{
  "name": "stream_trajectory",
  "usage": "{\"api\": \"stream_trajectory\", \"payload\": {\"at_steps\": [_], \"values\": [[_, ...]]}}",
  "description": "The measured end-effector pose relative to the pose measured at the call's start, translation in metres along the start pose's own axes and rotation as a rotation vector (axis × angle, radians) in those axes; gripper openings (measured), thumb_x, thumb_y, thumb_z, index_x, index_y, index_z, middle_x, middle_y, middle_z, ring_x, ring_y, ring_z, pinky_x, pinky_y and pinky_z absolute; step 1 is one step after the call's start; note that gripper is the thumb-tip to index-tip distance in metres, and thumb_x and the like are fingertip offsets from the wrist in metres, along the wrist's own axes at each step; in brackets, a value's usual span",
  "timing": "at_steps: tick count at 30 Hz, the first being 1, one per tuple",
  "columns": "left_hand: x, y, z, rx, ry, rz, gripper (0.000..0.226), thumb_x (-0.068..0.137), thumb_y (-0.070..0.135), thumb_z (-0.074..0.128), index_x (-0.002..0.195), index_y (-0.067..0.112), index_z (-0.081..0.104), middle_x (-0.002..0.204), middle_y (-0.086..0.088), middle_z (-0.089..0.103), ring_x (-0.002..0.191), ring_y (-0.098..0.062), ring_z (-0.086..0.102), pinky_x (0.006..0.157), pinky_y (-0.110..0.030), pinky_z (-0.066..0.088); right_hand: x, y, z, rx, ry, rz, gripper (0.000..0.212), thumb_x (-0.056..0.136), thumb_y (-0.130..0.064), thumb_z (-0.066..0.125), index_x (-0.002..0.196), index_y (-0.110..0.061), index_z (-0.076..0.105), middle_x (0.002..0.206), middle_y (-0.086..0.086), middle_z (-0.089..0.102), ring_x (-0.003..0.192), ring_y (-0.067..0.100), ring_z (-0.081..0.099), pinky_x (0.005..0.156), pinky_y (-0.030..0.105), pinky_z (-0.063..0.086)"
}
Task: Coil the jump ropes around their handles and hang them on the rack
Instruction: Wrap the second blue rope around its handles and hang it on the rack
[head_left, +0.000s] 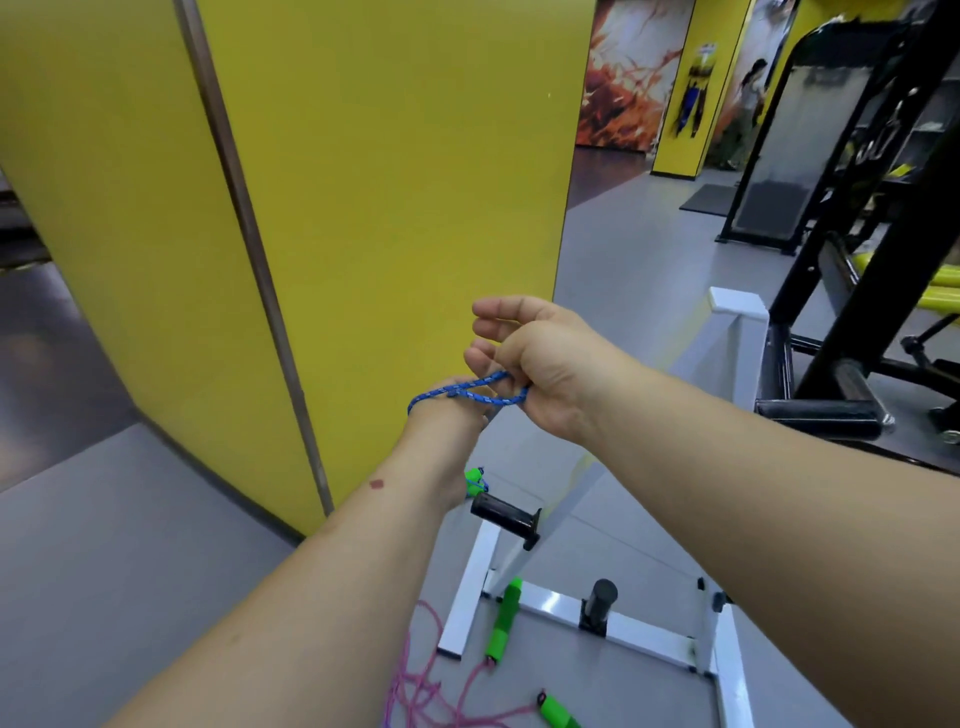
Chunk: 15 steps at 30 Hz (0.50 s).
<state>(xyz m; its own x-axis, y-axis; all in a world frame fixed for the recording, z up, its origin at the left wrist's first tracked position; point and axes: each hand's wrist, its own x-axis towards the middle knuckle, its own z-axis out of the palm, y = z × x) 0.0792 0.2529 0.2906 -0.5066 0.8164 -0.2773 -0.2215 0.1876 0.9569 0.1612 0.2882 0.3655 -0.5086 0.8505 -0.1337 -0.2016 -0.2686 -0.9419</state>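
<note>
Item: blue jump rope (467, 393), a speckled cord held up between both hands in front of a yellow wall panel (395, 182). Right hand (540, 374): thumb and lower fingers (480, 358) curled round a loop of the cord, upper fingers loosely bent above it. Left hand (447, 415): seen from the back, the cord passing over it; its fingers lie behind the hand and whether they grip cannot be told. Below the left-hand fingers, a green handle end (475, 478) with blue cord shows just beside the wrist. Item: white rack (737, 332), frame standing on the grey floor (130, 545) below and to the right of the fingers, carrying black pegs (506, 512). Item: pink jump rope (431, 675), loose on the floor well below the fingers, with two green handles (503, 626), one lying across the rack's base bar, the other nearer the bottom edge. Background right: black gym equipment (852, 260).
</note>
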Motion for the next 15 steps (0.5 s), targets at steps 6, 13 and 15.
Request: {"api": "stream_trajectory", "payload": {"at_steps": [6,13,15], "values": [[-0.043,0.02,-0.035,-0.475,-0.26,-0.085,0.04,0.09,-0.015,0.047,0.102,0.019,0.064,0.085,-0.001,0.074,0.075,-0.013,0.07,0.067,-0.025,0.047,-0.039,-0.001,0.016,0.051,0.048,-0.008,0.052,0.079,0.031,0.027,0.095,-0.004,0.063,0.103,0.014,0.054,0.077,0.019,0.061,0.066,0.025,0.058],[-0.083,0.059,-0.061,-0.836,-0.256,-0.102,0.01,0.089,0.013,0.047,0.091,0.005,0.053,0.072,-0.007,0.047,0.053,-0.022,0.049,0.054,-0.026,0.045,-0.079,-0.006,0.032,-0.128,-0.048,-0.065,0.051,0.076,0.031,0.031,0.092,-0.008,0.061,0.094,0.009,0.054,0.078,0.018,0.062,0.08,0.03,0.052],[-0.094,0.07,-0.06,-0.74,-0.207,-0.084,0.023,0.105,0.024,0.042,0.089,0.01,0.049,0.063,-0.001,0.038,0.044,-0.016,0.038,0.043,-0.02,0.037,-0.092,-0.011,0.04,-0.169,-0.125,-0.086,0.049,0.078,0.031,0.035,0.094,-0.009,0.058,0.093,0.008,0.052,0.073,0.02,0.062,0.066,0.024,0.055]]}}
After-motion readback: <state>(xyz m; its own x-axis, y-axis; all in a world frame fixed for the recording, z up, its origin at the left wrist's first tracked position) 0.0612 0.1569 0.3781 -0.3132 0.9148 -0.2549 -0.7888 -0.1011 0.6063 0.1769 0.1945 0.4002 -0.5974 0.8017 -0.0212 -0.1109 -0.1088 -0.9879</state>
